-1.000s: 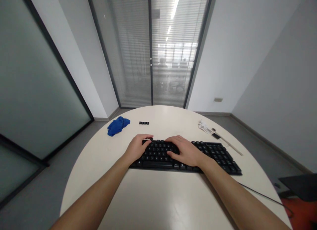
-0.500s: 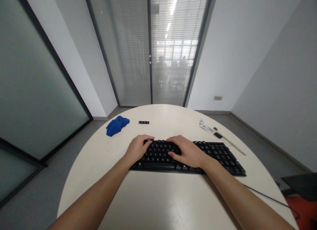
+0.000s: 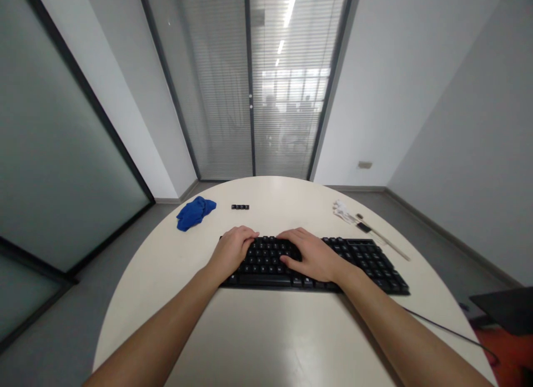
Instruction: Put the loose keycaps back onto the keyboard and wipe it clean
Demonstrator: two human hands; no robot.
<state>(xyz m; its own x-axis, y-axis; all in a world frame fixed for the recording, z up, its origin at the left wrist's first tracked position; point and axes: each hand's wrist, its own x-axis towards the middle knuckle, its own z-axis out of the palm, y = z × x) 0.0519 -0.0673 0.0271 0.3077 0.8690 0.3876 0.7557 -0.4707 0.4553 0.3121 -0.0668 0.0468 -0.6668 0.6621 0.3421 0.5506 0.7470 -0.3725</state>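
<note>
A black keyboard [image 3: 266, 281] lies across the round table in front of me. At its far left corner is my left hand [image 3: 233, 251], thumb and fingers pressed together over the upper-left keys; whatever is between the fingertips is hidden. My right hand [image 3: 313, 255] rests across the middle of the keyboard, thumb stretched over the keys and apart from the other fingers, which reach to the far edge. Beyond the left hand, several small black keycaps [image 3: 240, 207] stand in a short row on the table.
A crumpled blue cloth [image 3: 195, 213] lies at the left. On the right are a white tufted thing [image 3: 342, 211], a thin pale stick [image 3: 389, 244] and a small black block [image 3: 363, 227]. A cable [image 3: 447, 330] runs off the right edge of the pale table [image 3: 250, 342].
The left thumb and fingers have closed together at the upper-left keys, where a gap showed between them before. The right hand keeps its place. The view has shifted slightly.
</note>
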